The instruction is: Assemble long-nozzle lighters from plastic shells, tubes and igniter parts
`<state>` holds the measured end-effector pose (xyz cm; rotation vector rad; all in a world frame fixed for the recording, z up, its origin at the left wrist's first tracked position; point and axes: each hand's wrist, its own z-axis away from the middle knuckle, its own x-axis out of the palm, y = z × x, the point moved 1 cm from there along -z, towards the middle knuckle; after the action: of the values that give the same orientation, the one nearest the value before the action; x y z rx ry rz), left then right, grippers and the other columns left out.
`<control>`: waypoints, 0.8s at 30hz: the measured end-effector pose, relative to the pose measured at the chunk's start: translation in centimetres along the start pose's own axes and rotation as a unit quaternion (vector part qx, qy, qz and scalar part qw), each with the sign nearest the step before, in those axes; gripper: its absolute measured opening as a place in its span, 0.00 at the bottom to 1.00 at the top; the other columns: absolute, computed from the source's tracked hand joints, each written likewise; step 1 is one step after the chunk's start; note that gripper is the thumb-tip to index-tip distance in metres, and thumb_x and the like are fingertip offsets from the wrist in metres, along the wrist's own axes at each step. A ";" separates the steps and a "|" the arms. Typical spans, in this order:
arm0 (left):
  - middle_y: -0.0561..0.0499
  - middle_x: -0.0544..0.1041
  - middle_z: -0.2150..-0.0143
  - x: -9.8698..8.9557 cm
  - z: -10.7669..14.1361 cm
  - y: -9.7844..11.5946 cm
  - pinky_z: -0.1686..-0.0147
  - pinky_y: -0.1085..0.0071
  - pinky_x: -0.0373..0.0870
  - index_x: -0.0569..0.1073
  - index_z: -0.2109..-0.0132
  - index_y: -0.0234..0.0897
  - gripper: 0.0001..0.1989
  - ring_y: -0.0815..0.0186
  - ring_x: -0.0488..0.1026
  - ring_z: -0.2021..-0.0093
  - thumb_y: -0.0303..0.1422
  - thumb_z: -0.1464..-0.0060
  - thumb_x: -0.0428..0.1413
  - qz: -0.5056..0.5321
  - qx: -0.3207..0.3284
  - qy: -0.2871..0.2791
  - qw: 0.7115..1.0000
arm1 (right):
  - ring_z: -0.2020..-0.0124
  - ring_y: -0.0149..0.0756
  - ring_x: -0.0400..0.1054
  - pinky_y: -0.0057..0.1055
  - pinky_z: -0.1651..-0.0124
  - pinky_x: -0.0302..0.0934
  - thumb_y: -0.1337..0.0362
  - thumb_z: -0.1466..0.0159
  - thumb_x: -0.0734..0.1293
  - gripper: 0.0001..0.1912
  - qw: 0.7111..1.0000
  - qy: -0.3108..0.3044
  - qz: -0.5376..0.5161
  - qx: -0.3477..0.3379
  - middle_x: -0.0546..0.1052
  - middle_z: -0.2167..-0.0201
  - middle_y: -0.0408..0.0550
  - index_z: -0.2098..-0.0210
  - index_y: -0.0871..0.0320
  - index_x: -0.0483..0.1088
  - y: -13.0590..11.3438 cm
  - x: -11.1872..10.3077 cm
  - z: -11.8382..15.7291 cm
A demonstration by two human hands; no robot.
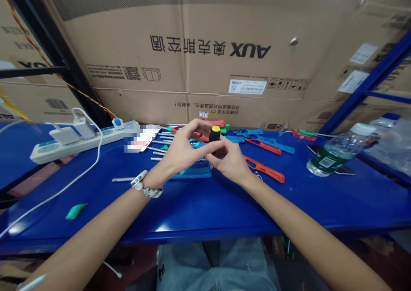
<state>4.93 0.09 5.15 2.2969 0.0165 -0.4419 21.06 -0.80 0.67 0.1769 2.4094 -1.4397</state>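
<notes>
Pinched low in the right hand is a black handle with a yellow end, standing roughly upright above the middle of the table. Fingers of the left hand arch beside the handle, and its thumb crosses the front toward the right hand — whether that hand presses on it or only steadies it, I cannot tell. What the handle's lower part joins is hidden by the fingers.

A watch and a bracelet sit on the left wrist. Below the left hand lies a blue tool; metal rods point out leftward beside the same hand, and one more rod ends near the watch. Right of the hands are an orange tool, a red tool and another blue one, the last two close together.

Farther right stands a bottle with a green label, a dark flat object partly behind it. At left are a power strip with chargers plugged in, a white cable and — nearer the front edge — a small green piece. Cardboard with inverted print rises behind the table.
</notes>
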 end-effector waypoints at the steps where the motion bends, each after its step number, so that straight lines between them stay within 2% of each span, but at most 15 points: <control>1: 0.48 0.81 0.60 0.6 -0.5 0.3 0.59 0.66 0.75 0.76 0.58 0.38 0.17 0.63 0.77 0.61 0.42 0.48 0.69 0.005 -0.003 0.013 1.000 | 0.77 0.38 0.71 0.39 0.72 0.68 0.57 0.37 0.72 0.11 1.000 0.008 0.008 0.007 0.74 0.75 0.43 0.59 0.54 0.71 0.0 0.1 0.0; 4: 0.49 0.81 0.65 1.9 -1.2 0.2 0.63 0.67 0.75 0.77 0.62 0.37 0.16 0.64 0.77 0.65 0.42 0.50 0.70 0.034 -0.009 0.034 0.999 | 0.77 0.39 0.71 0.39 0.73 0.68 0.54 0.39 0.75 0.14 0.999 0.035 0.004 0.024 0.71 0.78 0.42 0.66 0.53 0.68 0.2 0.0 0.0; 6: 0.49 0.81 0.65 2.0 -1.1 -0.3 0.62 0.67 0.76 0.79 0.60 0.38 0.14 0.64 0.78 0.64 0.43 0.46 0.68 0.054 -0.012 0.013 0.998 | 0.77 0.36 0.71 0.36 0.75 0.67 0.51 0.41 0.76 0.18 0.999 0.026 -0.036 0.028 0.72 0.74 0.42 0.63 0.53 0.67 0.4 -0.4 0.0; 10: 0.47 0.84 0.60 1.2 -0.6 -0.8 0.60 0.67 0.77 0.82 0.55 0.38 0.14 0.61 0.80 0.59 0.43 0.39 0.61 0.057 -0.010 -0.047 0.997 | 0.76 0.34 0.73 0.31 0.78 0.64 0.47 0.40 0.75 0.23 0.989 -0.074 -0.123 0.020 0.76 0.63 0.45 0.54 0.52 0.68 -0.1 -1.5 0.0; 12: 0.46 0.84 0.56 0.9 -0.4 -0.7 0.61 0.67 0.78 0.81 0.51 0.38 0.15 0.61 0.80 0.58 0.43 0.36 0.59 0.066 -0.016 -0.068 0.995 | 0.74 0.35 0.74 0.31 0.78 0.65 0.44 0.38 0.72 0.21 0.985 -0.116 -0.125 0.012 0.77 0.63 0.46 0.58 0.54 0.70 -0.6 -1.9 -0.1; 14: 0.44 0.83 0.52 0.8 -0.2 -0.5 0.59 0.67 0.78 0.78 0.45 0.38 0.17 0.61 0.81 0.55 0.42 0.35 0.58 0.086 -0.021 -0.074 0.993 | 0.74 0.35 0.73 0.32 0.76 0.65 0.42 0.37 0.71 0.22 0.986 -0.128 -0.107 0.008 0.77 0.68 0.46 0.62 0.55 0.72 -0.8 -2.1 -0.1; 16: 0.43 0.82 0.48 1.2 -0.3 -0.3 0.54 0.66 0.78 0.75 0.43 0.38 0.19 0.60 0.80 0.50 0.41 0.37 0.61 0.102 -0.013 -0.043 0.994 | 0.74 0.35 0.72 0.32 0.75 0.65 0.42 0.39 0.72 0.23 0.990 -0.108 -0.093 0.008 0.76 0.71 0.44 0.64 0.55 0.71 -0.8 -1.9 -0.3; 18: 0.43 0.81 0.49 1.8 -0.4 -0.2 0.52 0.66 0.77 0.74 0.48 0.38 0.21 0.60 0.79 0.48 0.41 0.44 0.67 0.103 -0.005 0.027 0.994 | 0.76 0.35 0.71 0.32 0.75 0.64 0.41 0.42 0.75 0.24 0.994 -0.075 -0.080 0.017 0.74 0.74 0.42 0.66 0.55 0.69 -0.3 -1.4 -0.5; 21: 0.48 0.81 0.59 2.7 -0.6 -0.2 0.58 0.67 0.77 0.72 0.58 0.38 0.23 0.62 0.79 0.57 0.43 0.54 0.73 0.091 -0.013 0.123 0.988 | 0.80 0.34 0.67 0.32 0.78 0.61 0.42 0.45 0.78 0.26 0.998 -0.021 -0.058 0.032 0.68 0.80 0.39 0.72 0.53 0.63 0.6 -0.4 -0.8; 22: 0.50 0.80 0.62 2.9 -0.7 -0.2 0.60 0.68 0.77 0.72 0.60 0.38 0.22 0.63 0.79 0.60 0.43 0.54 0.73 0.090 -0.015 0.133 0.987 | 0.81 0.33 0.65 0.32 0.78 0.59 0.43 0.46 0.78 0.27 0.998 -0.002 -0.056 0.033 0.66 0.81 0.38 0.73 0.52 0.62 0.8 -0.2 -0.8; 24: 0.50 0.80 0.64 2.7 -0.8 -0.2 0.62 0.68 0.76 0.73 0.61 0.37 0.19 0.64 0.78 0.64 0.44 0.51 0.71 0.090 -0.015 0.117 0.989 | 0.81 0.32 0.64 0.32 0.79 0.58 0.45 0.48 0.80 0.27 0.997 0.027 -0.058 0.030 0.67 0.78 0.38 0.70 0.52 0.62 0.9 -0.2 -0.8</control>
<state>7.73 0.45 4.70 2.2836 -0.0662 -0.0788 21.32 0.32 0.34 0.0908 2.4564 -1.5798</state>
